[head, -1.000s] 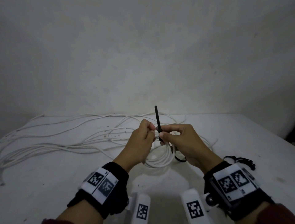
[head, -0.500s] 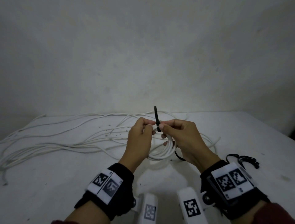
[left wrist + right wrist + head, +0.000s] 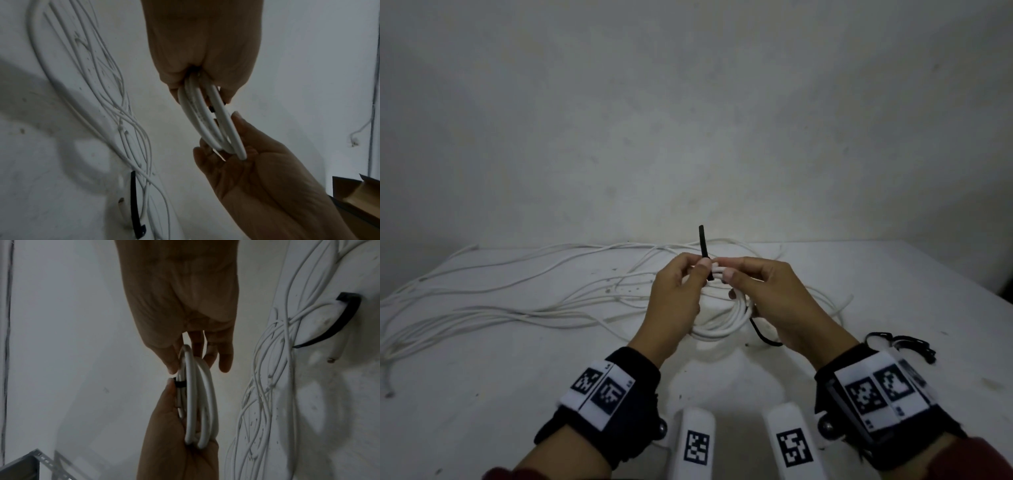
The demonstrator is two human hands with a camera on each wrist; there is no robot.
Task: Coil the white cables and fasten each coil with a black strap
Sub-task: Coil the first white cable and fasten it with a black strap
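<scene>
Two hands raised over table [image 3: 893, 291], pinching one white coil [image 3: 717, 325] between them. Left hand [image 3: 674, 301]: thumb and fingertips closed tight on coil's top, beside black strap [image 3: 703, 251] wrapped there, strap's free end standing straight up above the pinch. Right hand [image 3: 770, 298]: fingers curled on same bundle just right of strap. Below the grip, coil's loops hanging to tabletop. Left of the grip, loose white cables [image 3: 517, 301] spread out. Right of the grip, probably spare straps [image 3: 900, 344], too dim to confirm.
</scene>
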